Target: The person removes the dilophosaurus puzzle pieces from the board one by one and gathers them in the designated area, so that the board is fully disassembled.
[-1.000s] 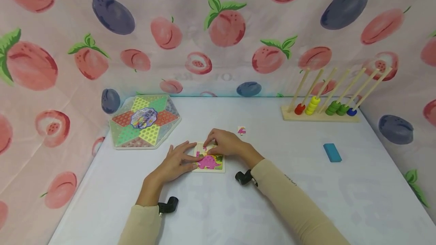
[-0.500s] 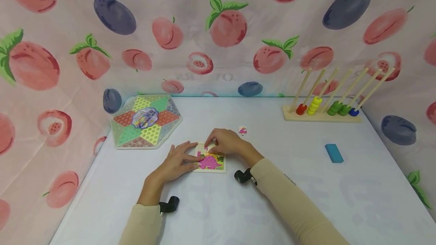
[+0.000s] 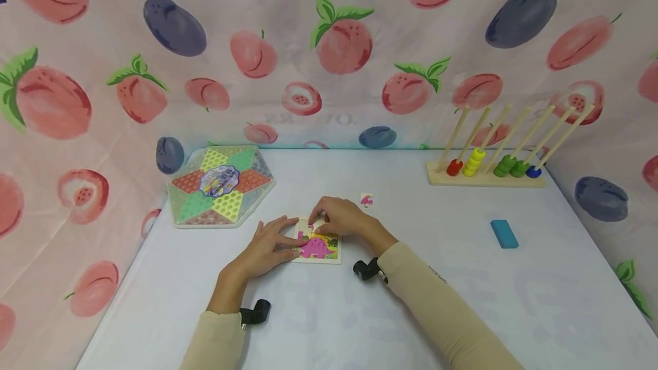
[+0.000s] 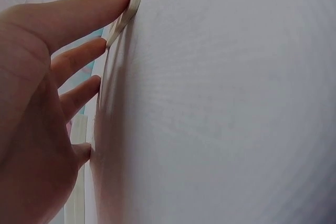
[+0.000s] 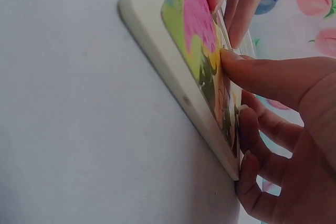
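A small wooden jigsaw puzzle (image 3: 316,249) with a pink dinosaur in a pale frame lies flat on the white table, between both hands. My left hand (image 3: 267,247) steadies its left side, fingers spread and mostly straight, the thumb (image 4: 94,11) reaching onto the picture. My right hand (image 3: 339,217) comes over the upper part with curled fingers, pinching a puzzle piece at the board between thumb (image 5: 262,74) and index finger; the piece is mostly hidden by the fingers. One loose puzzle piece (image 3: 366,200), pink on white, lies on the table beyond the right hand.
A hexagonal Chinese checkers board (image 3: 221,186) lies at the back left. At the back right stands a wooden rack with pegs and coloured beads (image 3: 485,177). A blue block (image 3: 504,234) lies to the right. A fruit-print cloth (image 3: 339,96) hangs behind the table.
The head view shifts slightly. Both hands stay at the puzzle in nearly the same pose, and the loose piece and other objects keep their places.
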`<state>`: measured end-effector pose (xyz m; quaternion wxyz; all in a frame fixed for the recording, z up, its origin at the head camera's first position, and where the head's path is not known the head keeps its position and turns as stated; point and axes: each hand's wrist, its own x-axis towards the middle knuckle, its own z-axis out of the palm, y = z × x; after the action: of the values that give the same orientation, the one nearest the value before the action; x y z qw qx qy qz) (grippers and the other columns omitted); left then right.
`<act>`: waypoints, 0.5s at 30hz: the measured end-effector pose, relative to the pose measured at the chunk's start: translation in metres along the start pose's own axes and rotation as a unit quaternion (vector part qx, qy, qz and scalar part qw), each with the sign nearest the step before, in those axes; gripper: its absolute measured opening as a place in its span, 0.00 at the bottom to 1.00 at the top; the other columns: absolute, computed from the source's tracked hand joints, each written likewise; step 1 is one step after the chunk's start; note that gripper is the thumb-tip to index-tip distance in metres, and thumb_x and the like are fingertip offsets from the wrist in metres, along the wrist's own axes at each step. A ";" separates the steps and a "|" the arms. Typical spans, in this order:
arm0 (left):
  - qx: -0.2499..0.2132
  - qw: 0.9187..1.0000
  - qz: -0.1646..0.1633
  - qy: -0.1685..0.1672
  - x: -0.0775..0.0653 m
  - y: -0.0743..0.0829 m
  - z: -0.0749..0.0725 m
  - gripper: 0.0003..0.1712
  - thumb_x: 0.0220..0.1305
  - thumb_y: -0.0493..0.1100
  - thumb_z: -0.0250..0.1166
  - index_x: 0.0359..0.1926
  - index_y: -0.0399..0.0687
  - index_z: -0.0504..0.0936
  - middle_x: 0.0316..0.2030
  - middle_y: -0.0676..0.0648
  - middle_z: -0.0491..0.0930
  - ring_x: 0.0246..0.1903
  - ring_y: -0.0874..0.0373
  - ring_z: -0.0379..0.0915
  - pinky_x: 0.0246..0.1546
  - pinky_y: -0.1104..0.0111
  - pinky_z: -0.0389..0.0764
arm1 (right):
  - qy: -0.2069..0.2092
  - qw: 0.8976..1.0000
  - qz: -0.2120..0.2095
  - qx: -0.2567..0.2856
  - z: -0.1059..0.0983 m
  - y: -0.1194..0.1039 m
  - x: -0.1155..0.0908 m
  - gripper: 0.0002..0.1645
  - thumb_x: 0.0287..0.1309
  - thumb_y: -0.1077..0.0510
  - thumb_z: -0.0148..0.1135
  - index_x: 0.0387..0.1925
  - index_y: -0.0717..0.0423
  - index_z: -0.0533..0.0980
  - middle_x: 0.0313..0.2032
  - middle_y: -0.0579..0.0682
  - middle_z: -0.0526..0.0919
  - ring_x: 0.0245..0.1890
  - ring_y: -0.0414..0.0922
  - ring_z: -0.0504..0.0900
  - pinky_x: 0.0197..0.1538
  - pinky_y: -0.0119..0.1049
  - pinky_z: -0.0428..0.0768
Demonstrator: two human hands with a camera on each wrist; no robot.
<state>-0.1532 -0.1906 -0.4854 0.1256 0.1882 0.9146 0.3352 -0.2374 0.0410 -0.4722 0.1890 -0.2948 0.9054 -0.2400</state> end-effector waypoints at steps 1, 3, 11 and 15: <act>0.000 1.000 0.000 0.000 0.000 0.000 0.000 0.18 0.65 0.44 0.70 0.55 0.61 0.88 0.76 0.46 0.65 0.81 0.38 0.44 0.76 0.31 0.27 | 0.000 1.000 -0.001 0.000 0.000 0.000 0.000 0.13 0.60 0.51 0.73 0.47 0.43 0.86 0.51 0.45 0.83 0.40 0.41 0.75 0.45 0.32 0.76; 0.000 1.000 -0.001 0.000 0.000 0.000 0.000 0.18 0.65 0.45 0.70 0.56 0.61 0.87 0.76 0.46 0.65 0.81 0.39 0.44 0.76 0.32 0.27 | 0.002 1.000 -0.004 0.003 0.000 -0.001 -0.001 0.13 0.60 0.51 0.73 0.47 0.43 0.86 0.51 0.46 0.83 0.40 0.41 0.75 0.45 0.32 0.76; 0.000 1.000 0.000 0.000 -0.001 0.000 0.000 0.18 0.65 0.45 0.70 0.56 0.61 0.87 0.76 0.46 0.65 0.81 0.39 0.44 0.76 0.32 0.28 | 0.009 1.000 -0.009 -0.001 0.002 0.000 -0.002 0.13 0.60 0.52 0.73 0.47 0.42 0.85 0.47 0.45 0.82 0.40 0.41 0.75 0.45 0.32 0.76; 0.000 1.000 0.000 0.001 0.000 0.000 0.001 0.18 0.65 0.45 0.70 0.56 0.62 0.87 0.76 0.47 0.65 0.81 0.40 0.44 0.77 0.33 0.28 | 0.009 1.000 -0.016 0.009 0.003 0.001 -0.002 0.13 0.60 0.53 0.73 0.47 0.42 0.83 0.47 0.45 0.84 0.44 0.42 0.77 0.52 0.37 0.79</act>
<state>-0.1527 -0.1907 -0.4860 0.1247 0.1878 0.9148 0.3352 -0.2343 0.0421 -0.4746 0.1799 -0.3054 0.9001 -0.2535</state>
